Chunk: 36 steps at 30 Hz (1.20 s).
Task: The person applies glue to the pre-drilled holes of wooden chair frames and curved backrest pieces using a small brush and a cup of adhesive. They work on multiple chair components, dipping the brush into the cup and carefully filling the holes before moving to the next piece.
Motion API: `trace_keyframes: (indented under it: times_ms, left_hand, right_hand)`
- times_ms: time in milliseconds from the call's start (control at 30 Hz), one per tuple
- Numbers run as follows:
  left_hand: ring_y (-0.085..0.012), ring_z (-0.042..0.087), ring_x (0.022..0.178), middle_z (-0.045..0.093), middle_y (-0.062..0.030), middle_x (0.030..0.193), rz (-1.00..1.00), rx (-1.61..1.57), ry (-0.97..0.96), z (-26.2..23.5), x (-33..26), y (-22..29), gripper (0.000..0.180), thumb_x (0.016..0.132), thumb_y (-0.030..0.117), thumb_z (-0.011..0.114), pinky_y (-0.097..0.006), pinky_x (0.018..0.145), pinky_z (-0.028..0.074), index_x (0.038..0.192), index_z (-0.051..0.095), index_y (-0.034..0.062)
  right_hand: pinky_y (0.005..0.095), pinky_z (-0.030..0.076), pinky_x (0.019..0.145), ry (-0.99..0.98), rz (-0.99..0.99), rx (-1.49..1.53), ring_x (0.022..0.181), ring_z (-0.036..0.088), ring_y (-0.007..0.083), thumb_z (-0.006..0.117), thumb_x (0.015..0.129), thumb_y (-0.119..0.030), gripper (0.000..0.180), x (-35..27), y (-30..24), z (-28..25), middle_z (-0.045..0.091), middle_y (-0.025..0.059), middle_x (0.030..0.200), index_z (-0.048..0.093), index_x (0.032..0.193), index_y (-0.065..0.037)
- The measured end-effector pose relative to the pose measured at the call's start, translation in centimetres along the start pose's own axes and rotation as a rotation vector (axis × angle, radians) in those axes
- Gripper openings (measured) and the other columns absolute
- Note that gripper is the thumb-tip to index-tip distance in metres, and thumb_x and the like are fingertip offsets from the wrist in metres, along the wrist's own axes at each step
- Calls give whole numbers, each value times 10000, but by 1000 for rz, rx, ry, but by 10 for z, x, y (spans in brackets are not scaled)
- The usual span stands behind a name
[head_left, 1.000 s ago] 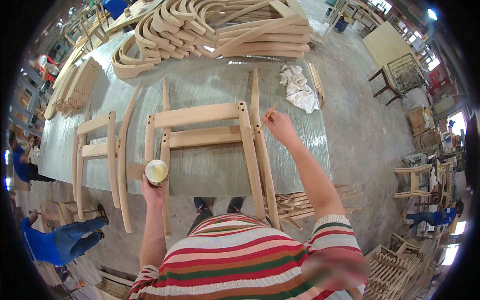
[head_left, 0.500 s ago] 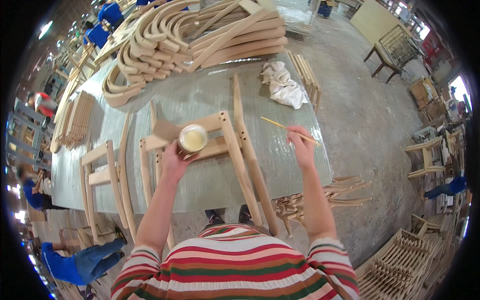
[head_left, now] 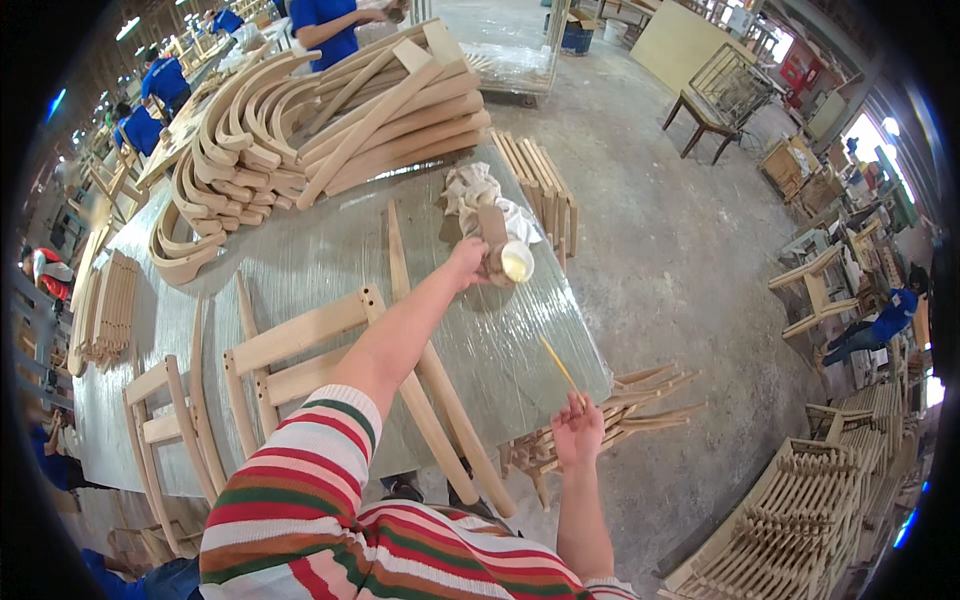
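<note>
My left hand [head_left: 468, 262] is closed around a small cup [head_left: 518, 250] with pale yellow stuff inside. A flat brown piece [head_left: 492, 222] sticks up beside the cup; how it is attached I cannot tell. Just beyond them a crumpled white cloth [head_left: 470, 190] lies on the table. In my right hand [head_left: 578, 432], near the table's right front corner, is a thin yellow stick [head_left: 560, 362], pinched at its lower end and pointing away to the upper left. Under my left forearm stands a wooden chair frame [head_left: 300, 335], leaning against the table edge.
The plastic-covered table [head_left: 500, 345] carries a pile of curved wooden parts [head_left: 240, 130] and stacked slats [head_left: 105, 305]. Another chair frame [head_left: 160, 430] is at left. Loose wooden legs [head_left: 640, 410] lie beyond the right corner. A person in blue [head_left: 325, 30] stands behind the pile.
My left hand has carried the cup right and away from the chair frame, over by the cloth. My right hand has come lower and nearer my body, with the stick now steeper. The view has shifted.
</note>
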State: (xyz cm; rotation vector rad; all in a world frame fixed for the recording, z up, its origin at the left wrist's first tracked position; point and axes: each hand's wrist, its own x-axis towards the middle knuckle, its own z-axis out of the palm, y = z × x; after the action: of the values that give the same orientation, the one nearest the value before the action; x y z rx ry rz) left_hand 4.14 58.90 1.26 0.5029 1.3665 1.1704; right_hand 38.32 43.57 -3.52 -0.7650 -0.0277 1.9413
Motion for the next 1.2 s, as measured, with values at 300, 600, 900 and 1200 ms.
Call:
trace_keyframes:
  times_ms: [300,600,900,1200]
  left_hand:
    - [-116,599,790,635,-42,929,440,434,307,-94,-171,-30,265,910,220,501,-256,679,490,1073,599,35]
    - [-305,527,1022,542,-131,1142,-41,1253,1503,-268,-516,-187,287,825,205,601,-407,857,438,1088,595,91]
    - [-362,528,1016,299,-156,1351,-432,1152,1510,-265,-575,-263,613,796,251,619,-474,803,474,1345,345,255]
    - [-379,615,801,343,-192,1291,-418,937,1487,-309,-627,-266,694,800,235,606,-435,696,521,1385,253,360]
  right_hand:
    - [327,468,714,-97,-21,-131,777,557,169,449,917,-266,268,85,38,88,604,37,1086,517,1135,-126]
    - [285,471,665,-192,182,-807,752,551,153,514,896,-246,336,54,103,116,564,79,1064,485,1181,-69]
    - [398,449,856,-692,-500,-2152,977,547,360,703,677,-166,663,-9,141,103,541,205,1103,433,1256,7]
    - [407,446,838,-861,-376,-2065,984,554,355,686,658,-126,619,-42,192,111,565,214,1060,466,1227,-18]
